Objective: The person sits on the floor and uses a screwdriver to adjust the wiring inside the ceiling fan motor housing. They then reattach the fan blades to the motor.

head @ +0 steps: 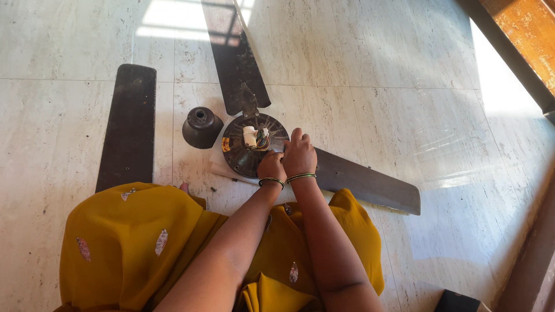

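Hands together at the near rim of the round dark metal fan motor housing [254,144], flat on the pale stone floor [404,104]. Your left hand [272,166] steadies it; your right hand [298,155] curls there, fingers bent, contents hidden. Detached dark wooden blade [128,127] and dark canopy cup [202,126] lie aside.

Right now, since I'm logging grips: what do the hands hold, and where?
Both hands, left hand and right hand, rest on the fan motor housing at its near right rim; whether fingers actually grip it cannot be told.

One label only — a small yellow-orange sticker [225,144] at nine o'clock on the round motor housing [243,162] — lettering illegible.
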